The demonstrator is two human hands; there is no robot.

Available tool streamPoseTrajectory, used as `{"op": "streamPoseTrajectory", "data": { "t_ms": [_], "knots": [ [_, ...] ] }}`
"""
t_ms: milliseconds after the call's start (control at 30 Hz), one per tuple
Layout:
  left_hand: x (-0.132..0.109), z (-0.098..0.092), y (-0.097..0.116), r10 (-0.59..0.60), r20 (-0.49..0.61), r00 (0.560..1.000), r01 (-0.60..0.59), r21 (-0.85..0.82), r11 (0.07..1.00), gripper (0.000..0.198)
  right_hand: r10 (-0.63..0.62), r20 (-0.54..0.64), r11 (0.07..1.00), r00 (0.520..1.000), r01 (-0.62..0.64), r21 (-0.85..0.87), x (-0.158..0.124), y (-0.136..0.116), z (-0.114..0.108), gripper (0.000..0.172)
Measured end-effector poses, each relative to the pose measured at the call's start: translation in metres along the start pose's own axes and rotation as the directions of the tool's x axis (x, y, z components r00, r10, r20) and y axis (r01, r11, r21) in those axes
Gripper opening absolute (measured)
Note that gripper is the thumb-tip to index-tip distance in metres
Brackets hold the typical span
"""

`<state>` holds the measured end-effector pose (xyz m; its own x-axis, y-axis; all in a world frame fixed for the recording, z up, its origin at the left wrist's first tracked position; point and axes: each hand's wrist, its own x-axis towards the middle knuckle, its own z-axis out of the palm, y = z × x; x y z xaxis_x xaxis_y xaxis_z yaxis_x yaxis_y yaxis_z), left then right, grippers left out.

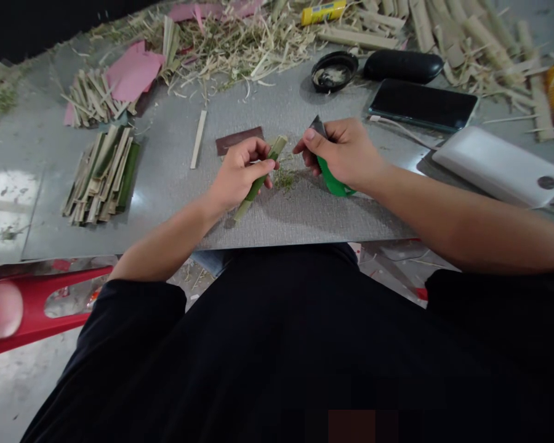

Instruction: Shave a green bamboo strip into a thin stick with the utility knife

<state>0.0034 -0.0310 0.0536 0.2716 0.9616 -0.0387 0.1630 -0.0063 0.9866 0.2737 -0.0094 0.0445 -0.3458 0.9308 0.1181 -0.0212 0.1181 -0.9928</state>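
Note:
My left hand (240, 172) is closed around a green bamboo strip (278, 146), which slants up to the right with both pale ends sticking out. Just to its right, my right hand (339, 151) grips a knife with a dark pointed blade (318, 125) above the thumb and a green handle (333, 179) below the palm. The blade is apart from the strip. Fine green shavings (285, 179) lie on the table between the hands. Behind my left hand rests a flat brown piece (237, 140), partly covered by the fingers.
A bamboo strip pile (102, 178) and a bundle with pink paper (133, 71) lie left, near a single pale strip (198, 140). Shavings (240, 49), a black dish (335, 71), a black case (402, 66), a phone (423, 104) and a white power bank (501, 166) sit behind and right.

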Motion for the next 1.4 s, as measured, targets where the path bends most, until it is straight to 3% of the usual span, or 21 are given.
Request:
{"op": "streamPoseTrajectory", "data": {
  "t_ms": [233, 333, 467, 600, 867, 1000, 1133, 1400],
  "knots": [
    [-0.001, 0.002, 0.001, -0.030, 0.014, 0.999, 0.031, -0.119, 0.992, 0.020, -0.021, -0.060, 0.997, 0.998, 0.026, 0.072, 0.001, -0.005, 0.002, 0.039],
    [-0.002, 0.004, 0.001, -0.051, 0.007, 0.999, 0.052, -0.131, 0.990, 0.021, 0.023, -0.044, 0.989, 0.999, -0.016, 0.147, -0.001, -0.005, 0.004, 0.038],
    [-0.002, 0.004, 0.002, -0.032, -0.018, 0.999, 0.029, -0.128, 0.991, 0.021, 0.118, 0.016, 0.957, 0.993, -0.118, 0.266, -0.002, -0.008, 0.003, 0.049],
    [0.000, 0.002, 0.001, -0.049, -0.031, 0.998, 0.045, -0.115, 0.992, 0.019, 0.185, 0.050, 0.938, 0.982, -0.191, 0.290, -0.001, -0.010, -0.002, 0.048],
    [-0.002, 0.007, 0.000, -0.055, 0.024, 0.998, 0.058, -0.156, 0.986, 0.021, 0.091, -0.001, 0.956, 0.996, -0.087, 0.280, -0.001, -0.004, 0.001, 0.060],
    [-0.002, 0.009, -0.001, -0.019, 0.056, 0.998, 0.029, -0.171, 0.985, 0.021, 0.092, 0.106, 0.964, 0.990, -0.116, 0.239, -0.003, -0.007, 0.000, 0.060],
    [-0.002, 0.010, -0.004, -0.013, 0.108, 0.994, 0.031, -0.168, 0.985, 0.021, 0.112, 0.211, 0.966, 0.971, -0.156, 0.205, -0.009, -0.014, 0.003, 0.072],
    [-0.008, 0.011, -0.006, -0.021, 0.208, 0.978, 0.061, -0.190, 0.980, 0.051, 0.181, 0.438, 0.943, 0.880, -0.281, 0.175, -0.022, -0.023, 0.016, 0.051]
  ]
}}
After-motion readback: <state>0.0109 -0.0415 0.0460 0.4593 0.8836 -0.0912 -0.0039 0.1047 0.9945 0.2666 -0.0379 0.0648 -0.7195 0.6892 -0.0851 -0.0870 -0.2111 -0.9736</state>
